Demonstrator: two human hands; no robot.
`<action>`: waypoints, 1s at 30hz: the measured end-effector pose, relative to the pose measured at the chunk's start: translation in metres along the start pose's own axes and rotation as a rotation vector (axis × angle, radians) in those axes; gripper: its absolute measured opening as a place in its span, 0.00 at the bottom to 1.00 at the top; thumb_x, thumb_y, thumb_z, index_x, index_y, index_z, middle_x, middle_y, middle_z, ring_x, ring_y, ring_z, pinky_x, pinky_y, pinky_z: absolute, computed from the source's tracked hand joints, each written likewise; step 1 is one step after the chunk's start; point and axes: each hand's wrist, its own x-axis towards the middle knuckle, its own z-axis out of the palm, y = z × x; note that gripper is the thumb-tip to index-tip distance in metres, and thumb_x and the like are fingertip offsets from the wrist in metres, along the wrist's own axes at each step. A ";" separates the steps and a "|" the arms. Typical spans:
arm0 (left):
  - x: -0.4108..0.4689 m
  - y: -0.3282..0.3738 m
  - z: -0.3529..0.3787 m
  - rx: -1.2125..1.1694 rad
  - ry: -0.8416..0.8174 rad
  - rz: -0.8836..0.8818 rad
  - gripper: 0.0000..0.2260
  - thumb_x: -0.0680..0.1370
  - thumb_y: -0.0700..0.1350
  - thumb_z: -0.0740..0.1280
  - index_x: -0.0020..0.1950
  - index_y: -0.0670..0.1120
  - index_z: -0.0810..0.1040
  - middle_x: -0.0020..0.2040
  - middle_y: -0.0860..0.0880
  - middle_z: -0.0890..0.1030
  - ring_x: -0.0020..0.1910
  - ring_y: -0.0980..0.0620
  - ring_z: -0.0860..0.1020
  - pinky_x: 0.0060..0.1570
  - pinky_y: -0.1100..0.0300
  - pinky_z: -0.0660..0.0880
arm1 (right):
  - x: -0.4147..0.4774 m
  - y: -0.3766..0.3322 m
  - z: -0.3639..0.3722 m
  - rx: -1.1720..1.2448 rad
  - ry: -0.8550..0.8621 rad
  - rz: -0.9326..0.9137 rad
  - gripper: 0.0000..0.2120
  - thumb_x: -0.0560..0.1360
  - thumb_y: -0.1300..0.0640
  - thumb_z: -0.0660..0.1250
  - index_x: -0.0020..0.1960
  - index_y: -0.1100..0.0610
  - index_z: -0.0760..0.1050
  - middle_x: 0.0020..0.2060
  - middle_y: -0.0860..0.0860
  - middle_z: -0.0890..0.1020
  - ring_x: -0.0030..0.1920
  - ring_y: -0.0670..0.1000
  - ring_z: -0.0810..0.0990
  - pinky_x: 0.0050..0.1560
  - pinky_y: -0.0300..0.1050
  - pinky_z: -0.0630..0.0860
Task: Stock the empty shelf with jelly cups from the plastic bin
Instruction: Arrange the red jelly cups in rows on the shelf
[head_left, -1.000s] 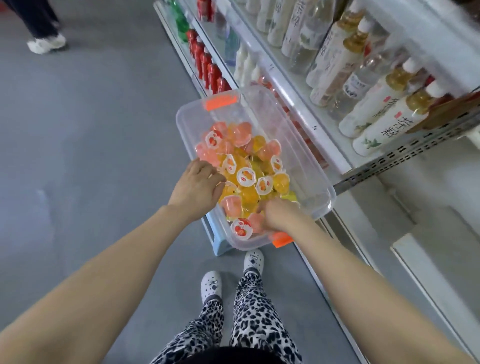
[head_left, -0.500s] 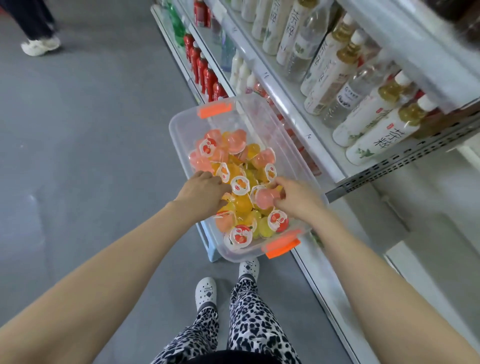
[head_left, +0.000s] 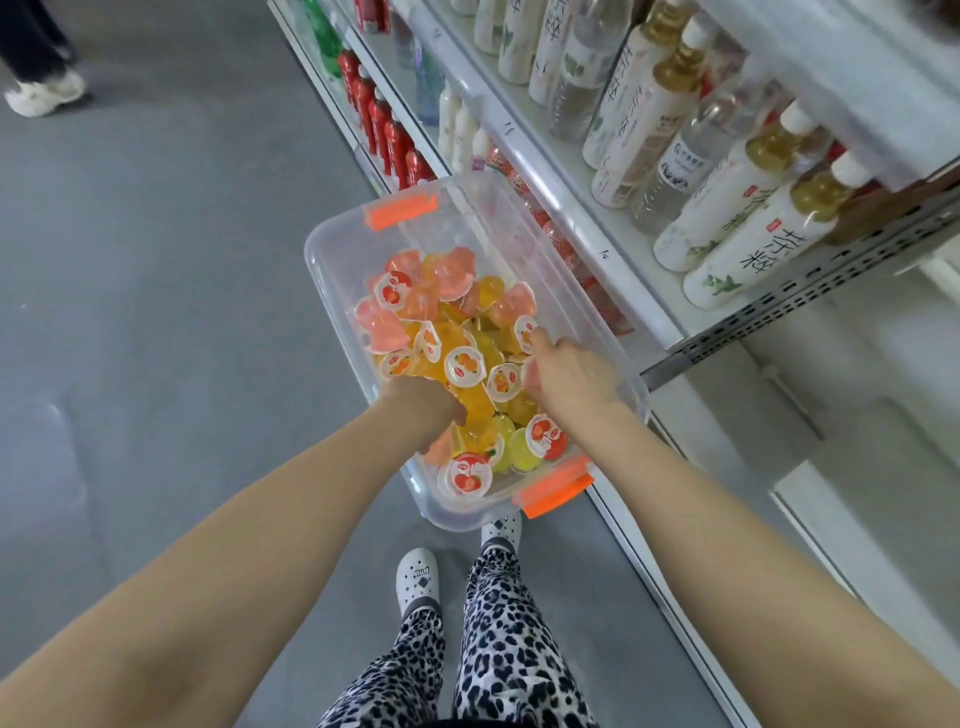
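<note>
In the plastic bin (head_left: 324, 270), left hand (head_left: 423, 408) curls fingers round jelly cups (head_left: 462, 364) beneath it; right hand (head_left: 569, 374) beside, grasp unclear

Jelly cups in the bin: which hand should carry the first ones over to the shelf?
Right, likely. The right hand lies among the jelly cups on the shelf side of the plastic bin, nearest the shelving. The left hand is at the aisle side and would have to cross over.
</note>
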 end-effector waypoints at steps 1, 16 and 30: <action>0.001 0.001 -0.001 0.000 -0.005 -0.001 0.28 0.77 0.41 0.69 0.73 0.58 0.65 0.56 0.52 0.79 0.54 0.48 0.78 0.41 0.59 0.73 | -0.001 0.003 0.000 0.003 0.007 -0.003 0.15 0.78 0.58 0.58 0.65 0.58 0.64 0.40 0.56 0.79 0.35 0.57 0.74 0.31 0.47 0.68; -0.039 -0.007 -0.014 -0.304 0.163 0.078 0.29 0.72 0.47 0.74 0.68 0.49 0.65 0.56 0.50 0.77 0.48 0.50 0.76 0.47 0.55 0.79 | -0.050 0.018 -0.030 0.459 0.185 0.067 0.25 0.72 0.54 0.68 0.67 0.49 0.66 0.62 0.52 0.71 0.49 0.53 0.79 0.39 0.42 0.70; -0.089 0.013 -0.093 -0.324 0.683 0.314 0.23 0.73 0.52 0.70 0.67 0.52 0.72 0.59 0.50 0.76 0.58 0.49 0.74 0.54 0.58 0.70 | -0.135 0.047 -0.097 0.554 0.620 0.268 0.19 0.69 0.50 0.71 0.57 0.52 0.71 0.51 0.50 0.76 0.52 0.51 0.73 0.47 0.46 0.71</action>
